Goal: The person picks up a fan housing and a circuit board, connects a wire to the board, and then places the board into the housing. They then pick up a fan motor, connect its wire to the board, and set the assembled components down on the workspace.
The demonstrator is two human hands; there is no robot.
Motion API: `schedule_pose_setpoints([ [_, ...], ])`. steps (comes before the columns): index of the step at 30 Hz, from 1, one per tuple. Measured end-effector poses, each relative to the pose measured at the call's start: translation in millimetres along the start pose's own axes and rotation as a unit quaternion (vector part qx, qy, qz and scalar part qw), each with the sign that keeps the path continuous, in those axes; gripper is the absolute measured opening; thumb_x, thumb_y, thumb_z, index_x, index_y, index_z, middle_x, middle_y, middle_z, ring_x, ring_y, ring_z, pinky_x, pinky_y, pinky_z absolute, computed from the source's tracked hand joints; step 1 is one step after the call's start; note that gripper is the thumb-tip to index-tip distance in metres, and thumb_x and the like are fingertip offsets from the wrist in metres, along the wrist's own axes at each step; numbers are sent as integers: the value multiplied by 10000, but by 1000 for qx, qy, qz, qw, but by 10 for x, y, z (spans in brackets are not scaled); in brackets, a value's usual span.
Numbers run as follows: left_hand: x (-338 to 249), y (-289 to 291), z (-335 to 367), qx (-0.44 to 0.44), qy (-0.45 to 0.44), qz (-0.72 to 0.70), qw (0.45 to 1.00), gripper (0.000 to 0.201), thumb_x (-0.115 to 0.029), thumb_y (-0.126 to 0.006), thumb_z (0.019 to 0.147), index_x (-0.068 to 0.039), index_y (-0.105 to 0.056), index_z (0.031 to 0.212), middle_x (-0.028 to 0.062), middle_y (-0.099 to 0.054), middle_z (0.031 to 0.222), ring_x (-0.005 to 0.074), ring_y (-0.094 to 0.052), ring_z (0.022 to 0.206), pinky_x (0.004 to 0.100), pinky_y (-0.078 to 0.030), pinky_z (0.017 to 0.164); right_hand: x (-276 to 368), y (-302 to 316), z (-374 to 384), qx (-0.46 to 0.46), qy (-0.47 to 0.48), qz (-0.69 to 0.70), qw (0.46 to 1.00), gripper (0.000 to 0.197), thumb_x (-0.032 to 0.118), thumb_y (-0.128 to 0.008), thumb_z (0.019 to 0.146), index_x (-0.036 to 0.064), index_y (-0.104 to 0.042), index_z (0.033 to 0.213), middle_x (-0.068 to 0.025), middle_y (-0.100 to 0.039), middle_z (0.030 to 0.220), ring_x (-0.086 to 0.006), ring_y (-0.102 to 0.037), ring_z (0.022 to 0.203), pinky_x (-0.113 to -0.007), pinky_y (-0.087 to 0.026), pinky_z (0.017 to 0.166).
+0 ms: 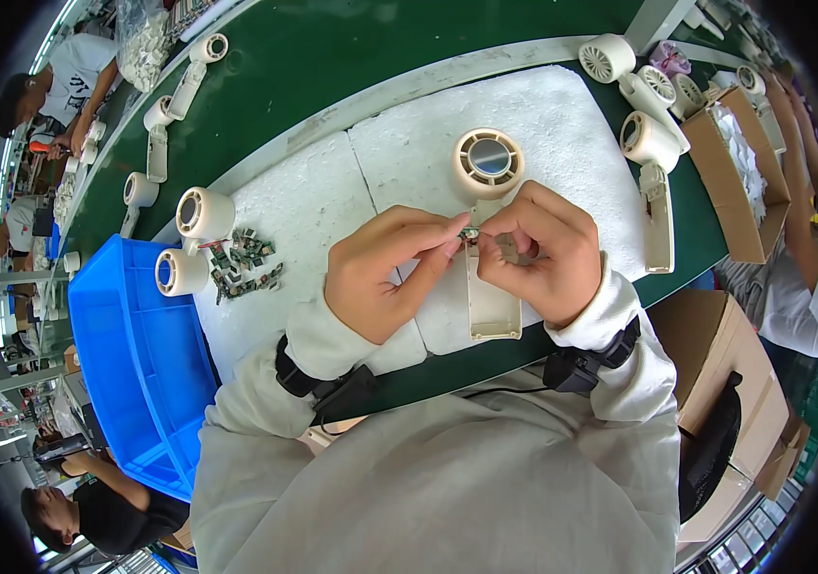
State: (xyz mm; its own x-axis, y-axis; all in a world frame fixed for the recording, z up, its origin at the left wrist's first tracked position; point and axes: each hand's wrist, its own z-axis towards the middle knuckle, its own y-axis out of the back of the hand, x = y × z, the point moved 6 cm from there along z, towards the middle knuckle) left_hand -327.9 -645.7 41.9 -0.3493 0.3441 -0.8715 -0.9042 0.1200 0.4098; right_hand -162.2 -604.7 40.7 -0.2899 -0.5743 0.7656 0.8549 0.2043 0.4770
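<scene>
Thumb and index finger of my left hand (385,273) pinch a small green circuit board (469,232). My right hand (548,253) is closed in a pinch at the board's right side; whatever its fingertips hold is too small to make out. Under both hands lies a cream housing with a round, vented head (460,163) and a long open handle (495,320), looking like a handheld fan or hair dryer body. The handle's upper part is mostly covered by my fingers. Left of my hands, a pile of small circuit boards (242,268) lies on the white foam sheet (313,210).
Cream housings (206,212) stand beside the pile, with more (653,143) at the right. A blue bin (146,354) is at the left. Cardboard boxes (715,354) stand on the right. A metal rail (447,77) borders the green belt (332,57). Other people sit along the line.
</scene>
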Motion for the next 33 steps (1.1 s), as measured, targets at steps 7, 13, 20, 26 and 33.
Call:
schedule_pose_setpoints([
  [7, -112, 59, -5, -29, -43, 109, 993, 343, 100, -630, 901, -1, -688, 1224, 125, -672, 1017, 160, -687, 849, 255, -549, 746, 7, -87, -76, -34, -39, -36, 998, 134, 5, -750, 731, 32, -691, 848, -38, -485, 698, -149, -445, 619, -289, -385, 565],
  [13, -105, 59, 10, -17, -31, 121, 992, 351, 97, -664, 874, -17, -694, 1205, 121, -683, 1020, 183, -697, 846, 258, -556, 713, 15, -49, -73, -62, -68, 37, 995, 138, 21, -759, 739, 42, -699, 861, -33, -478, 691, -164, -443, 630, -290, -386, 586],
  [20, -283, -48, -164, -45, 87, -7, 995, 312, 91, -640, 909, 17, -685, 1209, 149, -689, 1050, 189, -690, 890, 268, -550, 787, 144, 61, -253, -79, -22, 59, 995, 156, 21, -764, 705, 79, -696, 833, -22, -463, 675, -176, -427, 628, -292, -379, 607],
  [26, -291, -140, -371, -71, 89, 14, 993, 312, 95, -634, 915, 11, -688, 1211, 154, -690, 1061, 191, -691, 901, 272, -548, 801, 168, 35, -342, -91, 3, 65, 994, 177, 12, -765, 671, 91, -679, 803, -9, -459, 662, -173, -427, 627, -296, -371, 602],
  [33, -289, -199, -424, -97, 73, 83, 989, 322, 98, -658, 894, 6, -696, 1200, 158, -690, 1046, 188, -695, 903, 264, -548, 788, 137, -33, -369, -103, 41, 72, 991, 182, 4, -764, 665, 88, -667, 793, -3, -455, 644, -175, -432, 622, -295, -372, 602],
])
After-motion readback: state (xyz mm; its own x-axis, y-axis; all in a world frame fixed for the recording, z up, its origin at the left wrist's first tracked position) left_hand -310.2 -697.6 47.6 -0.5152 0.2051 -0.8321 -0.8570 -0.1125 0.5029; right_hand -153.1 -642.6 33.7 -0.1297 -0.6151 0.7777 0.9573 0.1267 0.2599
